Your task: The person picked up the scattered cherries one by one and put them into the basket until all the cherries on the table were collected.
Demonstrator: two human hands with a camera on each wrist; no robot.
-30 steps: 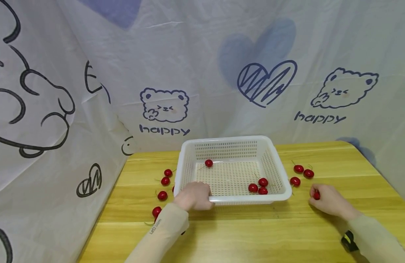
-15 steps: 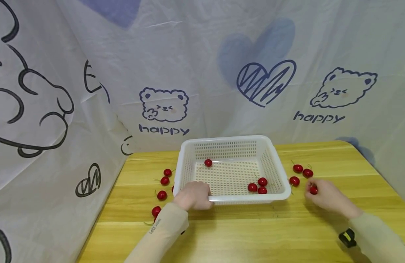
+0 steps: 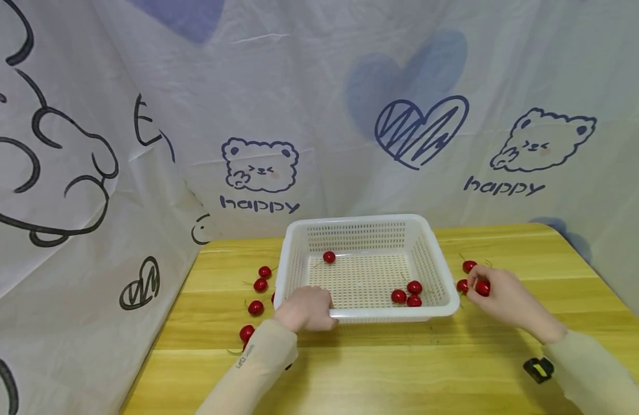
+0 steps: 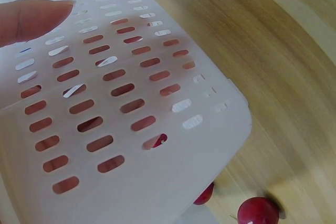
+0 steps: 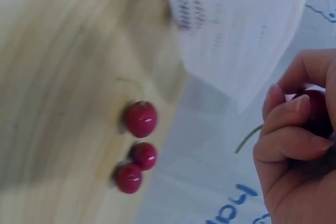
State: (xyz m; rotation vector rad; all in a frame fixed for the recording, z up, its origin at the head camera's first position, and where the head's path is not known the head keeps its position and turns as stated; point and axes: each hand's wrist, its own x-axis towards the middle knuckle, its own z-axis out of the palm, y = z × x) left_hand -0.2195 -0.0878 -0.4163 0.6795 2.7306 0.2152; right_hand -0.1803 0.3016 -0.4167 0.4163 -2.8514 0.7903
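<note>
My left hand [image 3: 306, 308] grips the front left rim of a white plastic basket [image 3: 387, 313]. In the left wrist view the thumb [image 4: 34, 20] lies along the basket's slotted wall, and pinkish skin shows through the slots. My right hand [image 3: 503, 297] pinches a red cherry [image 3: 482, 287] to the right of the basket, above the table. The right wrist view shows curled fingers around this cherry [image 5: 315, 115], its green stem poking out. Inside the basket one cherry [image 3: 329, 257] lies near the back left, and three cherries [image 3: 414, 286] sit together at the front right.
Right of the basket, other cherries [image 3: 469, 267] lie on the wooden table [image 3: 382, 369], some partly behind my right hand. Several more cherries [image 3: 255, 308] lie left of the basket, near my left forearm. A white printed cloth [image 3: 340, 173] hangs behind the table.
My right hand has lifted and moved up and left toward the basket with the cherry in its fingers. The left hand and basket stay where they were.
</note>
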